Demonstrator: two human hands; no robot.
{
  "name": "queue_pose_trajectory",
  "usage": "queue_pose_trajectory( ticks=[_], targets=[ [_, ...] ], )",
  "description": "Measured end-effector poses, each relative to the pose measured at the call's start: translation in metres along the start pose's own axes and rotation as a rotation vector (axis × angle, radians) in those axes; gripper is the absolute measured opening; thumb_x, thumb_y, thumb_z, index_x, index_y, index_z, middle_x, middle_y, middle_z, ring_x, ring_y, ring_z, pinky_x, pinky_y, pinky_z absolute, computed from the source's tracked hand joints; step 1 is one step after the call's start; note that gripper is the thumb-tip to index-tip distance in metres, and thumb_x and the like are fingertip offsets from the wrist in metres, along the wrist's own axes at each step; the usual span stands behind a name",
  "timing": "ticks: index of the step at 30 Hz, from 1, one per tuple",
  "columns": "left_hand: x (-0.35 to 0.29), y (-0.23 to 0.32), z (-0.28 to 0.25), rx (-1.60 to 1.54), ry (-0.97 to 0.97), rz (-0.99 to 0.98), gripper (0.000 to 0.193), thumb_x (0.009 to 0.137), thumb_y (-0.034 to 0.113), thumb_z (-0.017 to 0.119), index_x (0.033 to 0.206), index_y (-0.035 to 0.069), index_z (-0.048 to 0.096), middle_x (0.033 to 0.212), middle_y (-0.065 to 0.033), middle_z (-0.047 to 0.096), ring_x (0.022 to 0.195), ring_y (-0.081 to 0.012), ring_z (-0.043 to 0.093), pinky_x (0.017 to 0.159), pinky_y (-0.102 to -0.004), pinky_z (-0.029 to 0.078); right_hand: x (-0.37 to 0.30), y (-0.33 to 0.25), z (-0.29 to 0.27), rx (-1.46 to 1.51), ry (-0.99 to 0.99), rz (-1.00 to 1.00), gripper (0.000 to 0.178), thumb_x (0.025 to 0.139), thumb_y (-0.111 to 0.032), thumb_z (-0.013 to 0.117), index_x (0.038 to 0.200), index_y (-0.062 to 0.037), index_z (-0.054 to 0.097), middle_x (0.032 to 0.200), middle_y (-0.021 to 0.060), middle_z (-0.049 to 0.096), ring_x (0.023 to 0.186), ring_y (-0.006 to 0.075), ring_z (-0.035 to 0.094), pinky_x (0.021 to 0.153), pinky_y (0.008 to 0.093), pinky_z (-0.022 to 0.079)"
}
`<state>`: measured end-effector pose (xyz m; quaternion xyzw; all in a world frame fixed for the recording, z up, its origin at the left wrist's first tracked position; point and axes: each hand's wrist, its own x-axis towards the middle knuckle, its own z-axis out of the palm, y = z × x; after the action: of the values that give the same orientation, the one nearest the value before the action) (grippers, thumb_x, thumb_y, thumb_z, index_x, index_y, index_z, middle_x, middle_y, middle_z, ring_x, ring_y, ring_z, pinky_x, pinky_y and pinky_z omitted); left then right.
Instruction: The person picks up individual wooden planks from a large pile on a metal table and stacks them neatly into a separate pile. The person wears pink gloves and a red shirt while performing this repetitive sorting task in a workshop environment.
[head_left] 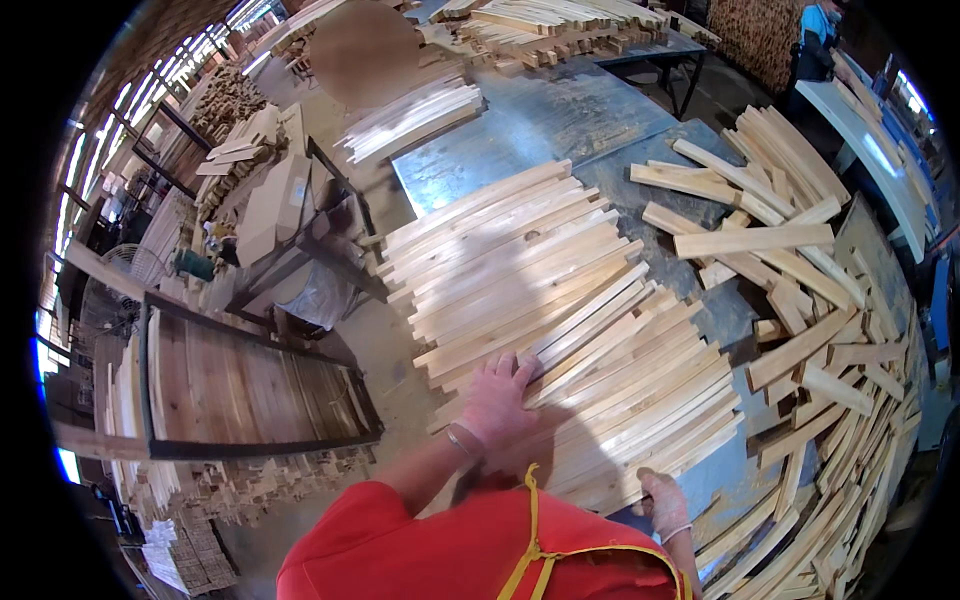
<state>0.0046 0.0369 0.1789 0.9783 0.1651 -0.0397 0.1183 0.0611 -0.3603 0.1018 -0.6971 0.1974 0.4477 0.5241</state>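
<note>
We rest our left hand (495,403) on the wooden slats (560,315), fingers slightly apart. Our right hand (667,503) bends at their near edge; we cannot tell whether its fingers grip. The slats lie side by side on the table (560,115), long axes slanting away rightward. Right of them, loose sticks (800,350) point various ways.

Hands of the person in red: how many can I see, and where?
2. The left hand lies on the wooden slats, toward their near left side; the right hand is at their near right corner, some of its fingers possibly hidden.
</note>
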Motion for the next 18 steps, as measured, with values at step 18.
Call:
queue_pose_trajectory(
  ticks=[18],
  targets=[
    [0.257,-0.261,-0.059,-0.310,-0.015,0.112,0.086,0.070,0.030,0.090,0.145,0.009,0.053,0.128,-0.0239,0.062,0.123,-0.0457,0.061,0.102,-0.0533,0.051,0.131,-0.245,0.234,-0.354,-0.104,-0.323,0.069,0.096,-0.062,0.063,0.121,0.0008,0.075,0.095,0.0180,0.075,0.076,0.0258,0.071,0.073,0.0418,0.058]
  ],
)
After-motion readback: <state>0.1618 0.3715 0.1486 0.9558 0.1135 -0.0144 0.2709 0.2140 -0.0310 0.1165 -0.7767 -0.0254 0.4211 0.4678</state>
